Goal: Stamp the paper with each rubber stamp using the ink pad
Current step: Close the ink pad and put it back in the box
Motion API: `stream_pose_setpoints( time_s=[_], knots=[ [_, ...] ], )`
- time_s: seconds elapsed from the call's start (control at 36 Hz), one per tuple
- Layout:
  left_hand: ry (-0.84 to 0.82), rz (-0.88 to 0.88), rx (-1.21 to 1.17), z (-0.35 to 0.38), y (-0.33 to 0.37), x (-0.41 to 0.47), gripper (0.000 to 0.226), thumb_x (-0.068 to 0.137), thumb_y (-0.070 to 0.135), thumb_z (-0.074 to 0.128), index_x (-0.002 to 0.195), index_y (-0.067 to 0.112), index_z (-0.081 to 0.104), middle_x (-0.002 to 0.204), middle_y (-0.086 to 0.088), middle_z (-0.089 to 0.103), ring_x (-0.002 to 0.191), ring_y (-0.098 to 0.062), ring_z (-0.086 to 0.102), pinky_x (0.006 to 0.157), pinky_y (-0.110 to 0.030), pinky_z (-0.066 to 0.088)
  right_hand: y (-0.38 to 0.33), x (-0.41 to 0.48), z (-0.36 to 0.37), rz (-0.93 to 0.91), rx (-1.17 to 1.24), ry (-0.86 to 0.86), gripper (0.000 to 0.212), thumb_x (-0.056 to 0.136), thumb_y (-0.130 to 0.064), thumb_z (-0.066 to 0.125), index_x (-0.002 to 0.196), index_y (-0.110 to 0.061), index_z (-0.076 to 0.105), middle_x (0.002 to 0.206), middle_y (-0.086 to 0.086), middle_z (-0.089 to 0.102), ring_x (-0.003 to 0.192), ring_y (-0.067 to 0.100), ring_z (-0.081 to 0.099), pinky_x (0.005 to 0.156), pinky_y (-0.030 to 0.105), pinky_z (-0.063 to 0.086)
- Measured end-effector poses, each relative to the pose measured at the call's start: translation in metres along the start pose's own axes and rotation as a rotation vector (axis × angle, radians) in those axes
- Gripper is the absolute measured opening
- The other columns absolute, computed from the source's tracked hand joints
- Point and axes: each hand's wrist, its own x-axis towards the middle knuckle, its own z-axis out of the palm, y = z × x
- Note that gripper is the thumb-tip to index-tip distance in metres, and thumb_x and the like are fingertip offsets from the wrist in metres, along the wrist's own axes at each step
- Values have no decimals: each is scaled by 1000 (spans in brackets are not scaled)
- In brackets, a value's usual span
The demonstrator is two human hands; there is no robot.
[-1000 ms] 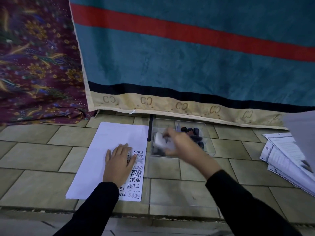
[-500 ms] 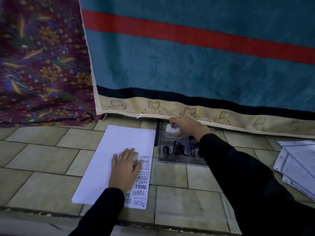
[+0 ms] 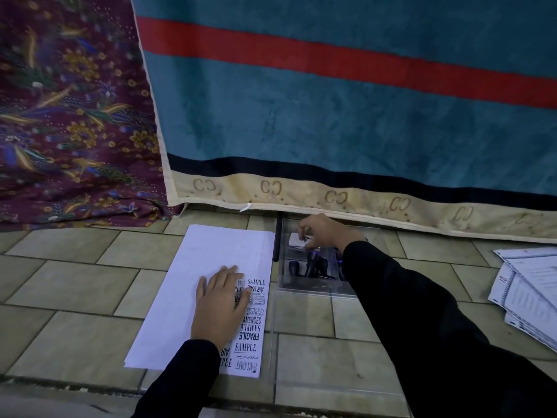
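Note:
A white paper (image 3: 208, 267) lies on the tiled floor, with black stamped words such as SAMPLE and FRAGILE down its right side. My left hand (image 3: 221, 306) rests flat on it, fingers spread. To the right stands a clear plastic box (image 3: 313, 286) holding several dark rubber stamps (image 3: 312, 265). My right hand (image 3: 324, 232) reaches into the far end of the box, its fingers pinched on a small white ink pad case (image 3: 297, 239).
A clear plastic lid (image 3: 331, 363) lies flat in front of the box. A black pen (image 3: 276, 239) lies between paper and box. A teal and red hanging cloth (image 3: 331, 116) and a floral fabric (image 3: 69, 116) close off the far side. Printed sheets (image 3: 530, 294) lie at right.
My right hand moved from the near part of the box to its far end and closed on the white case. The left hand stayed on the paper.

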Motion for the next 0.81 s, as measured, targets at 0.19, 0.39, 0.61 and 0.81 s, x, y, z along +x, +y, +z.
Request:
stream_pose_setpoints(
  time_s=[0.19, 0.39, 0.61, 0.81],
  knots=[
    [5, 0, -6, -1, 0, 0, 39, 96, 48, 41, 128, 28, 51, 147, 11, 42, 142, -8, 26, 121, -42, 6, 4, 3, 6, -49, -67, -16, 19, 71, -3, 77, 87, -6, 68, 100, 9, 64, 88, 19, 54, 75, 27, 43],
    [38, -64, -189, -11, 0, 2, 31, 93, 45, 53, 119, 30, 57, 137, 16, 50, 136, -5, 34, 119, -37, 8, -2, -9, -5, -23, -92, -31, 21, 85, -4, 62, 103, -11, 71, 112, 8, 64, 100, 22, 60, 83, 27, 46],
    [-129, -380, -633, -43, 9, 16, 30, 93, 44, 54, 118, 29, 61, 125, 6, 61, 123, -15, 51, 114, -43, 30, -4, -86, -25, 184, 217, 372, 14, 83, -13, 64, 74, -24, 62, 84, 0, 67, 75, 12, 56, 66, 19, 42],
    [-94, -40, -132, -59, 37, 18, 16, 94, 35, 55, 106, 29, 62, 101, 13, 66, 95, -14, 62, 86, -34, 48, 21, -171, -9, 569, 194, -79, 28, 77, -31, 72, 63, -14, 54, 55, 1, 62, 38, 9, 59, 40, 20, 48]
  ],
)
